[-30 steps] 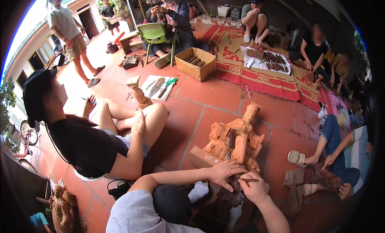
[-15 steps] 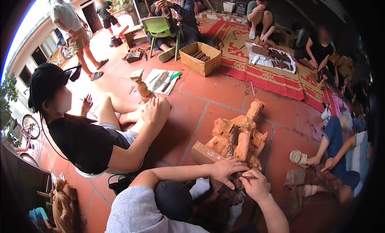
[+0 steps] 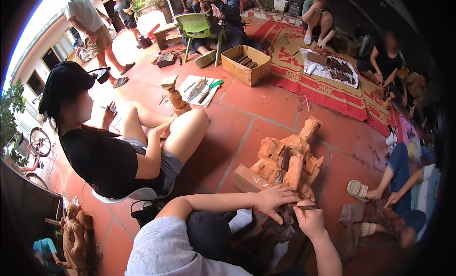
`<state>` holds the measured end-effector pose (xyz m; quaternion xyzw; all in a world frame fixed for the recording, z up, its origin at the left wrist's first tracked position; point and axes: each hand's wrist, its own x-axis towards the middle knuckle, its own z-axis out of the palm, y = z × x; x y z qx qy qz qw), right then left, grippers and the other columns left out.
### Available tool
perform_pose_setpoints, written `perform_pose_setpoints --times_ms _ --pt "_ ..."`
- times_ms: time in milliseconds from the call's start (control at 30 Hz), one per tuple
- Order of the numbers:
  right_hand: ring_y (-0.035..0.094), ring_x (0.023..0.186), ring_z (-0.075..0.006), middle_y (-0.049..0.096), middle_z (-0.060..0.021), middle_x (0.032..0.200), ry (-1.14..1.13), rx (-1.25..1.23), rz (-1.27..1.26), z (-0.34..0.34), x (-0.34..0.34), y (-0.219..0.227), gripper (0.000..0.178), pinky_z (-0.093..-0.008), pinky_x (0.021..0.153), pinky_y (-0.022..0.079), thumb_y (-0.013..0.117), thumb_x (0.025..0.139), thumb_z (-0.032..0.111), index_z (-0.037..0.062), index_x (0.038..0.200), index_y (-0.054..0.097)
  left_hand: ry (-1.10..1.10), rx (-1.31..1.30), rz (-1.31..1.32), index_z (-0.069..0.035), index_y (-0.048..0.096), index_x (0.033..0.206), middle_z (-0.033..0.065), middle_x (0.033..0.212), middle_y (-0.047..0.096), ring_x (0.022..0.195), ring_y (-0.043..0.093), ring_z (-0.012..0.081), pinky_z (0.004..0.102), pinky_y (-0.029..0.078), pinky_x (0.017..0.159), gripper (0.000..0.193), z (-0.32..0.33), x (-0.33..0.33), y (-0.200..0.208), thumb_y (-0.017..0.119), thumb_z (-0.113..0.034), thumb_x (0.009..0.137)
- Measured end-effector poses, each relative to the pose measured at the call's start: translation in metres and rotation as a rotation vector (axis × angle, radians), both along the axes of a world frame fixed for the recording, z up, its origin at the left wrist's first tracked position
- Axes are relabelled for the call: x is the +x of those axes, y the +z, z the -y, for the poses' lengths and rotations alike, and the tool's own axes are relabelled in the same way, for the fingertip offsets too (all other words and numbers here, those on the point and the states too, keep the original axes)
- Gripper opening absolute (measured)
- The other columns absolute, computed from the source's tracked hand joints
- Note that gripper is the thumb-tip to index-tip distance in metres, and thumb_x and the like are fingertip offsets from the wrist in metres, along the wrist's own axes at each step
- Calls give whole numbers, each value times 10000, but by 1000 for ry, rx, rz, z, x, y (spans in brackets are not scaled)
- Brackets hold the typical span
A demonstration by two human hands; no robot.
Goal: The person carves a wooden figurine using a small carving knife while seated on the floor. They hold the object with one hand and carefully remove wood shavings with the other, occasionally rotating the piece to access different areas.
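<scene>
A dark reddish-brown wood carving (image 3: 285,233) lies low in front of me, partly hidden by my hands and the shadow. My left hand (image 3: 273,200) is over its top, fingers stretched to the right and thumb apart below, holding the piece between them. My right hand (image 3: 311,221) is closed round a dark, narrow carving tool (image 3: 308,207), whose blade I cannot make out. Just beyond my hands stands a large orange-brown wood carving (image 3: 292,164) of rough shapes. Leaning on it is a chisel (image 3: 284,164) with a dark handle. A wooden block (image 3: 249,178) is at its left.
To my left a person in black (image 3: 109,157) sits on a low stool beside a small carving (image 3: 178,100). Carving tools lie on a white sheet (image 3: 202,91). Farther off are a cardboard box (image 3: 247,67) and a red patterned mat (image 3: 327,102). At right another person works on dark wood (image 3: 384,214).
The view has shifted slightly, so most things sit farther right. The person at left has taken a hand off the knee. My hands stay at the dark carving; the tool in my right hand looks more level.
</scene>
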<state>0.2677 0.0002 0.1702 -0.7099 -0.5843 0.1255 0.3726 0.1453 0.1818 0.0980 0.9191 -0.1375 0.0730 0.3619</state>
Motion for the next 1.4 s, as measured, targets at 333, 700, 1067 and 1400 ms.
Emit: perform_pose_setpoints --times_ms 333,700,1067,1400 --pt "639 731 -313 639 -93 792 10 9 0 -1 0 0 104 -404 657 512 730 818 137 69 833 653 6 39 27 -91 407 1437 120 1427 468 1373 359 389 517 313 1082 1025 0 0 -4 786 -604 634" --pt "657 757 -306 649 -81 876 26 59 -37 1 5 -3 114 -379 673 532 729 826 113 68 882 640 14 37 13 -104 367 1472 134 1426 465 1366 369 385 508 318 1080 1070 2 0 -4 793 -596 623" --pt "657 738 -297 634 -64 895 56 92 36 5 1 -2 138 -385 637 534 739 803 98 83 883 628 27 -6 -20 -106 375 1465 104 1442 456 1371 364 373 509 319 1083 1056 0 -2 -1 802 -579 623" --pt "660 747 -278 632 -58 883 25 70 61 5 -5 0 123 -366 640 532 751 783 110 82 846 649 28 6 4 -103 390 1453 105 1440 457 1369 357 369 519 300 1097 1036 4 -2 -2 799 -578 628"
